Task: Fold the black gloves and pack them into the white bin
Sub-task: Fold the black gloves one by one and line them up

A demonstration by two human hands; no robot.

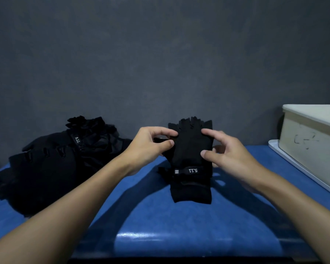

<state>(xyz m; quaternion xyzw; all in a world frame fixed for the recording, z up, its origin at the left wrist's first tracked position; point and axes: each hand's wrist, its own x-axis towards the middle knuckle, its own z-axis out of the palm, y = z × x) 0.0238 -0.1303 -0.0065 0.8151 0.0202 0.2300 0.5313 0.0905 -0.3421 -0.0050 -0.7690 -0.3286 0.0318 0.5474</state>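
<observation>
A black fingerless glove (191, 161) with a "5.11" wrist strap is held up over the blue table (160, 225), fingers pointing away, cuff toward me. My left hand (151, 145) pinches its left edge between thumb and fingers. My right hand (225, 149) pinches its right edge, thumb on the front. A second glove seems to lie behind the first; I cannot tell for sure. A heap of black gloves (61, 161) lies at the left. The white bin (311, 141) stands at the far right.
The white bin rests on a white tray or lid (286, 161) along the table's right side. A dark grey wall (160, 54) stands right behind the table. The blue surface stretches from the glove to the near edge.
</observation>
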